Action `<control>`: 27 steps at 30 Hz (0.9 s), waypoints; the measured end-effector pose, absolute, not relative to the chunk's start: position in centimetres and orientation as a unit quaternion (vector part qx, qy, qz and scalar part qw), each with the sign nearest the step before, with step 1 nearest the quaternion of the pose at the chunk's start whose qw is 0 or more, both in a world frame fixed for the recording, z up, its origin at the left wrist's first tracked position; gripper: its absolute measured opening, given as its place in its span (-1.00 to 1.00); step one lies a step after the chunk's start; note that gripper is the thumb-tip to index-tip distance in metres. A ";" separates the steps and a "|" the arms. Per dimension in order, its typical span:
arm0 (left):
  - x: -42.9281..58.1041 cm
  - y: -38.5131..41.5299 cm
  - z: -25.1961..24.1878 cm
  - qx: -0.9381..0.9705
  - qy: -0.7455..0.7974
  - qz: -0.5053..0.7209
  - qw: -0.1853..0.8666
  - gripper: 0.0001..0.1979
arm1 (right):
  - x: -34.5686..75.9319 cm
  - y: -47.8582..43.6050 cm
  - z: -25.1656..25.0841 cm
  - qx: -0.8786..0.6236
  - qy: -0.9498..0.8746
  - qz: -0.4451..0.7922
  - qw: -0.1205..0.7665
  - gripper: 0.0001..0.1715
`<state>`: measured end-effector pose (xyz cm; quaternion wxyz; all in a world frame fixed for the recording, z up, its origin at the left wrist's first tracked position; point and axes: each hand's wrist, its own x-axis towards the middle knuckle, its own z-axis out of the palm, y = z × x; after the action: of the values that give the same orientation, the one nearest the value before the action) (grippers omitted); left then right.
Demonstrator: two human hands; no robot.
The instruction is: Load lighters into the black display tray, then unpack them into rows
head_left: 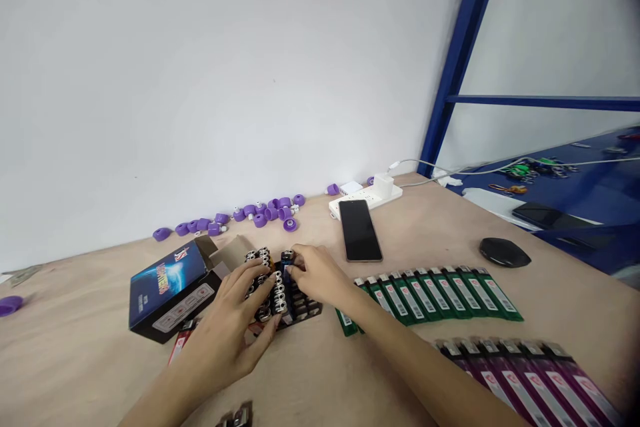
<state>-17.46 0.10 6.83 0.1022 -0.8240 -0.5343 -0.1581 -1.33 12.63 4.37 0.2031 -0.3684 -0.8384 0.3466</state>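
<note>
The desk (305, 383) spreads out in front of you, against the pale wall. To your right on it lie a row of green lighters (440, 295) and, nearer you, a row of purple lighters (530, 373), both laid flat side by side. On your left is the printed box (170, 287), its flap end turned toward your work; its walls look like thin card that would crush if you leaned on them.

Your left hand (235, 317) is loosely spread, fingertips over the metal tops of the standing lighters (280, 293) and thumb low at their near side, steadying them rather than lifting. Your right hand (317, 275) is nearly closed, thumb and fingers pinching what looks like one dark blue lighter (287, 261) near its top. Both meet at the dark tray (309, 309), whose cells show beside the standing lighters, just right of the box.

Behind your right hand lies the phone (360, 230), well clear of your fingers. The blue lighter should be light and stiff, with a smooth, rather slippery plastic body; pinch it by the sides just below the metal cap, off the wheel and lever. Smallest of all, purple caps (271, 213) lie scattered along the wall.
</note>
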 end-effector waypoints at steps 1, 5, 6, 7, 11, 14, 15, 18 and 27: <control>-17.5 0.1 6.8 -0.825 -0.532 -0.159 0.107 -0.62 | -1.3 12.6 4.3 -0.365 -0.840 0.345 0.204 -0.81; -17.6 0.2 6.7 -0.828 -0.525 -0.162 0.114 -0.62 | -1.3 12.6 4.0 -0.359 -0.840 0.343 0.219 -0.83; -17.6 0.1 6.7 -0.829 -0.523 -0.161 0.115 -0.63 | -1.4 12.7 3.9 -0.359 -0.838 0.344 0.223 -0.83; -17.6 0.1 6.6 -0.830 -0.522 -0.160 0.116 -0.63 | -1.4 12.7 3.8 -0.360 -0.837 0.345 0.228 -0.83; -17.8 0.1 6.5 -0.832 -0.519 -0.150 0.124 -0.60 | -1.5 12.7 3.7 -0.358 -0.832 0.351 0.236 -0.84; -18.0 0.1 6.5 -0.834 -0.515 -0.146 0.134 -0.59 | -1.5 12.8 4.1 -0.365 -0.825 0.356 0.244 -0.84; -18.0 0.1 6.4 -0.835 -0.513 -0.146 0.138 -0.59 | -1.5 12.8 4.2 -0.374 -0.820 0.355 0.249 -0.84; -18.1 0.2 6.3 -0.839 -0.504 -0.148 0.143 -0.57 | -1.3 13.2 4.7 -0.405 -0.803 0.347 0.266 -0.87; -18.2 0.2 6.3 -0.844 -0.493 -0.150 0.148 -0.54 | -0.3 13.8 5.3 -0.412 -0.788 0.367 0.271 -0.79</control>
<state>-18.24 0.18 6.33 0.1481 -0.8439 -0.4933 -0.1503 -0.29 13.77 5.33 0.2715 -0.4124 -0.7884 0.3669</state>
